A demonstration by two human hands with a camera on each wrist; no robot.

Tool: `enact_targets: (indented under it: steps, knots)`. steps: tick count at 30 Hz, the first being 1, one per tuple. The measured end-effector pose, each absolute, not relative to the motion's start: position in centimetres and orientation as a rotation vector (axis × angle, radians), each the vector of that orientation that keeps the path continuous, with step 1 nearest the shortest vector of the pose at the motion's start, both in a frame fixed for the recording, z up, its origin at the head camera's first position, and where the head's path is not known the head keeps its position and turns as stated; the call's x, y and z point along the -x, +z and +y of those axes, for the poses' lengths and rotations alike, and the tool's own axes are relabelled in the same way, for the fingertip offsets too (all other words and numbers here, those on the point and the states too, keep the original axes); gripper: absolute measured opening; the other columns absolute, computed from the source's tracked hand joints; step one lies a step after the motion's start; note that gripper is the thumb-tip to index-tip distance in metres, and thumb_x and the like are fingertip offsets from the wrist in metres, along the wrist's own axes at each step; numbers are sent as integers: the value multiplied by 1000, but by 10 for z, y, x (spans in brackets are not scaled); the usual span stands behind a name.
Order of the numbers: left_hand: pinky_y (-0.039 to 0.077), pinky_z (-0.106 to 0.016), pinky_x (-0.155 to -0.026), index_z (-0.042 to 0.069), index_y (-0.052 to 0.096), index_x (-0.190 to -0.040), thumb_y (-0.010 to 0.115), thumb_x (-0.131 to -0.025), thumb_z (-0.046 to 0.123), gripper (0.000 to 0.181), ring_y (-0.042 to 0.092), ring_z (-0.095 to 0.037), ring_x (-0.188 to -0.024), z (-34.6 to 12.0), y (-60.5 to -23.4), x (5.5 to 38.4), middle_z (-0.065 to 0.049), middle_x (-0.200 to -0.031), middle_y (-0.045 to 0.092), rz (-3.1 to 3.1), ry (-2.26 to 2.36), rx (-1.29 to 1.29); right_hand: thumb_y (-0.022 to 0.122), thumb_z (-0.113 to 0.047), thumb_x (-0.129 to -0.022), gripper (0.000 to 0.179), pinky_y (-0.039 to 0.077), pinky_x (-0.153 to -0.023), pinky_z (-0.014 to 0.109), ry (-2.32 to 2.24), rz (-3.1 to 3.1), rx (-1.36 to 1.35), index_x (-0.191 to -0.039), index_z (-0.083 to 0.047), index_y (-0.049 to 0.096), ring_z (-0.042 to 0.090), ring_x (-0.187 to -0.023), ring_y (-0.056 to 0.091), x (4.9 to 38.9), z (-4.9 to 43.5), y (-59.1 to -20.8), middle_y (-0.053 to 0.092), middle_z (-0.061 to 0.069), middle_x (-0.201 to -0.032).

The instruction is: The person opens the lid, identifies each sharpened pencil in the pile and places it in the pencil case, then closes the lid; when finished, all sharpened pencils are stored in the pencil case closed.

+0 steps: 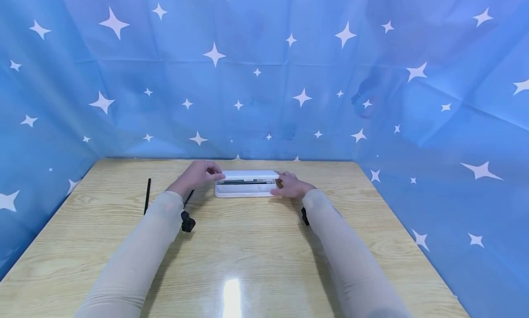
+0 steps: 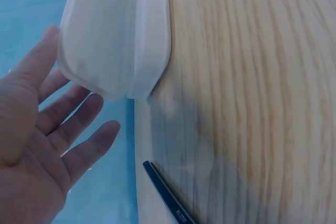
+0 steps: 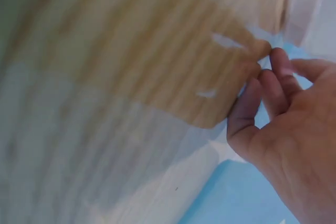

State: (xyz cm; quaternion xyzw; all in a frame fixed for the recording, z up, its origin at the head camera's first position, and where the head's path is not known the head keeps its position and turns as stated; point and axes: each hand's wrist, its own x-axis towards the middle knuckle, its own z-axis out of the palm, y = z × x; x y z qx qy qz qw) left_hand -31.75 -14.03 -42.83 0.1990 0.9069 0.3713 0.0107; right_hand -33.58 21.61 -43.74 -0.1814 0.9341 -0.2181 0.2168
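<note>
A white pencil case (image 1: 244,194) lies toward the table's far side, its lid (image 1: 250,174) tilted up over the base. Dark slender pens (image 1: 244,182) show inside. At the lid's left end is my left hand (image 1: 201,173), its fingers mostly straight and spread beside the lid's edge in the left wrist view. My right hand (image 1: 291,186) holds the right end of the case, with fingers at lid and base; the right wrist view, partly blurred, shows these fingers (image 3: 244,111) bent. Near the left hand a dark pen (image 2: 168,195) rests on the wood.
Another black pen (image 1: 147,196) lies on the wooden table (image 1: 264,244), left of the left forearm. A blue curtain (image 1: 264,102) with white stars hangs behind the table and along both sides. Black wrist devices (image 1: 188,221) hang under the sleeves.
</note>
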Motion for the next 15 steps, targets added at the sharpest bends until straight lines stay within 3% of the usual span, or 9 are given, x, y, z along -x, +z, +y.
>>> enact_targets:
  steps: [4, 7, 10, 15]
  knots:
    - [51, -46, -95, 8, 75, -110, 76, -93, 33, 31, 63, -27, -107, -141, -431, 320, -7, -111, 71, 2814, 1127, -629, 40, -50, -108, 78, 25, -119, 57, -732, 2501, 581, -165, -15, 1, 37, -147, 27, 339, 222, -433, 32, 20, -158]
    - [47, -48, -102, 3, 71, -119, 78, -91, 36, 44, 60, -32, -116, -143, -433, 321, -12, -121, 69, 2809, 1093, -619, 34, -51, -109, 72, 22, -121, 57, -821, 2425, 611, -165, -20, 1, 37, -151, 21, 339, 224, -430, 20, 15, -166]
    - [43, -51, -108, 1, 63, -133, 77, -91, 39, 59, 54, -36, -127, -144, -433, 321, -17, -134, 63, 2780, 1052, -589, 36, -55, -107, 72, 17, -122, 57, -856, 2394, 584, -165, -24, 6, 35, -154, 13, 339, 223, -426, 9, 7, -170]
    - [38, -54, -113, -1, 47, -149, 75, -93, 40, 75, 45, -40, -137, -145, -431, 319, -22, -147, 51, 2703, 1017, -564, 51, -53, -104, 78, 23, -120, 57, -897, 2385, 503, -165, -23, 14, 35, -153, 18, 340, 219, -422, 15, 8, -169]
